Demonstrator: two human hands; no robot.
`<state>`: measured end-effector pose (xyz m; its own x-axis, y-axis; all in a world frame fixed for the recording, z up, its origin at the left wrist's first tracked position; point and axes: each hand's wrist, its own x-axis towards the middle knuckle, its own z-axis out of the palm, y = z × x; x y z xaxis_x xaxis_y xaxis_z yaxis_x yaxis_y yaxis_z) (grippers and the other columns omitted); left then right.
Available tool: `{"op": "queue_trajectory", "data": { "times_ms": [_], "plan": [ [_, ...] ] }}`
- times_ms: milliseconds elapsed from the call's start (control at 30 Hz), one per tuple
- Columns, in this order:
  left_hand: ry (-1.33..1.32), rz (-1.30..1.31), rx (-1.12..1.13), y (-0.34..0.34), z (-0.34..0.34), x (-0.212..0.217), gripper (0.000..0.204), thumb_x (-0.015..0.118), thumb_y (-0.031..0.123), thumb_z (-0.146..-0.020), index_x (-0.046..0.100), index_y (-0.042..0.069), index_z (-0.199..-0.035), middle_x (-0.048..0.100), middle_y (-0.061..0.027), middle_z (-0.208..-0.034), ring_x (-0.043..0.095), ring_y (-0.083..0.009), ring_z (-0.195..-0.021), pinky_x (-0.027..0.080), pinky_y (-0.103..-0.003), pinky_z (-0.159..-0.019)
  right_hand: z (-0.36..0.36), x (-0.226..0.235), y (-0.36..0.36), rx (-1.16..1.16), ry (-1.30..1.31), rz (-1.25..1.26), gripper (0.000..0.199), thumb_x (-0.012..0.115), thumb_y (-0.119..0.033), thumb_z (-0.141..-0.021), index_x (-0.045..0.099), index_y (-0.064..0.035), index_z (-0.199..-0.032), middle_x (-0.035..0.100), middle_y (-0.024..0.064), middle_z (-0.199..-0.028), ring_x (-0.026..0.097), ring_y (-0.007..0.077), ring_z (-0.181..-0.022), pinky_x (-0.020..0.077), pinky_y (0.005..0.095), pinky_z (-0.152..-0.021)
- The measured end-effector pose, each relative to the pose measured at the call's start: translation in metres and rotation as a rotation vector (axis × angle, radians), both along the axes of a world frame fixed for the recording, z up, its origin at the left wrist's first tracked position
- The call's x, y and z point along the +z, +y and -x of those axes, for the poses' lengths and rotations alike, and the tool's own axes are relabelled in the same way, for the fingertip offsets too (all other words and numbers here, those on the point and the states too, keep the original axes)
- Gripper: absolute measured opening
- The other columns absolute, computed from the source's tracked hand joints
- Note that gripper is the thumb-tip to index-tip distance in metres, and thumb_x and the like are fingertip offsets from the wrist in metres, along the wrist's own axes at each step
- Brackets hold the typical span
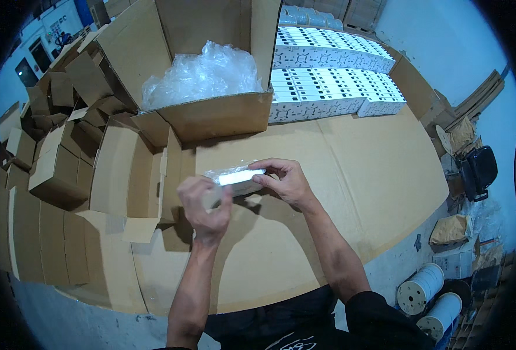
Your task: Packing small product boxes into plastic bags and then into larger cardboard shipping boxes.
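A small white box [241, 177] with clear plastic film [226, 171] about its far side is held just above the cardboard-covered table. My right hand [281, 179] pinches its right end between thumb and fingers. At the left end, my left hand [202, 209] is curled and smeared by motion. Something pale and rounded shows between its thumb and fingers, too blurred to name. A shadow of the hands falls on the cardboard sheet [281, 262] below.
Beyond my hands a large open carton [217, 116] holds crumpled clear plastic bags [205, 76]. Stacked white boxes with dark marks [333, 87] stand at the far right. An open carton [135, 169] and several brown boxes [65, 163] crowd the left. Cable spools [421, 289] lie at lower right.
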<state>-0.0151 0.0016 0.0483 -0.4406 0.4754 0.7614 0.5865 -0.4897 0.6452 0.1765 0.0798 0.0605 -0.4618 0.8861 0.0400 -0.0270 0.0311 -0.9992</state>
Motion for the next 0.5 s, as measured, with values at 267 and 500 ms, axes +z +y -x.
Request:
{"op": "queue_trajectory", "data": {
  "times_ms": [267, 500],
  "plan": [
    [0.473, 0.211, -0.188, 0.001, -0.015, 0.009, 0.033, 0.075, -0.005, -0.082, 0.068, 0.002, -0.114, 0.069, -0.0122, -0.118, 0.063, -0.0327, -0.116, 0.051, -0.044, -0.101, 0.0, -0.003, 0.0, 0.01, 0.02, -0.1, 0.026, 0.076, -0.008, -0.092, 0.075, 0.0, -0.117, 0.076, 0.0084, -0.108, 0.068, 0.0116, -0.093, 0.0565, 0.0262, -0.083],
    [-0.063, 0.43, -0.43, 0.006, 0.001, 0.001, 0.033, 0.074, -0.003, -0.088, 0.064, 0.001, -0.119, 0.069, -0.0104, -0.114, 0.067, -0.0234, -0.108, 0.055, -0.034, -0.093, -0.004, 0.011, -0.003, -0.023, -0.146, -0.106, 0.027, 0.077, -0.009, -0.09, 0.075, -0.0024, -0.117, 0.076, 0.0082, -0.108, 0.068, 0.0134, -0.094, 0.0563, 0.0279, -0.081]
  ]
}}
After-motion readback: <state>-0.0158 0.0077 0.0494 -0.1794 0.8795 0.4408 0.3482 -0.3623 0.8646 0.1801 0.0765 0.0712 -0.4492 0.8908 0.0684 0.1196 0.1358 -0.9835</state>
